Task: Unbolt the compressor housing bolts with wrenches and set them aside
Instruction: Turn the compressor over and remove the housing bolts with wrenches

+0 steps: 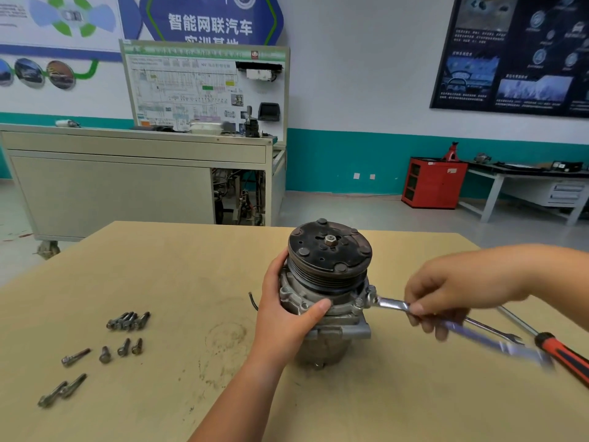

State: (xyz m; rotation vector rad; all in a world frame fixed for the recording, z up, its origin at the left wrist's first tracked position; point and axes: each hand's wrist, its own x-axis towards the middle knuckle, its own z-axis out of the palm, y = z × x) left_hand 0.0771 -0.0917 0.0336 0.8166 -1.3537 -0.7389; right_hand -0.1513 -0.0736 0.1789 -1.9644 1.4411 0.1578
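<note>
A grey compressor [331, 291] stands upright on the tan table [178, 269], its dark pulley facing up. My left hand [287, 314] grips the housing on its left side, thumb across the front flange. My right hand [446, 298] holds a silver wrench [387, 303] whose head sits on a bolt [369, 290] at the housing's right flange. The wrench's outer end is motion-blurred. Several removed bolts [127, 321] lie in loose groups on the table at the left.
A second wrench [497, 330] lies under my right hand. A red-and-black-handled screwdriver [564, 355] lies near the table's right edge. A short black wire [253, 301] sticks out left of the compressor. Beyond the table stand a grey cabinet and a red tool chest.
</note>
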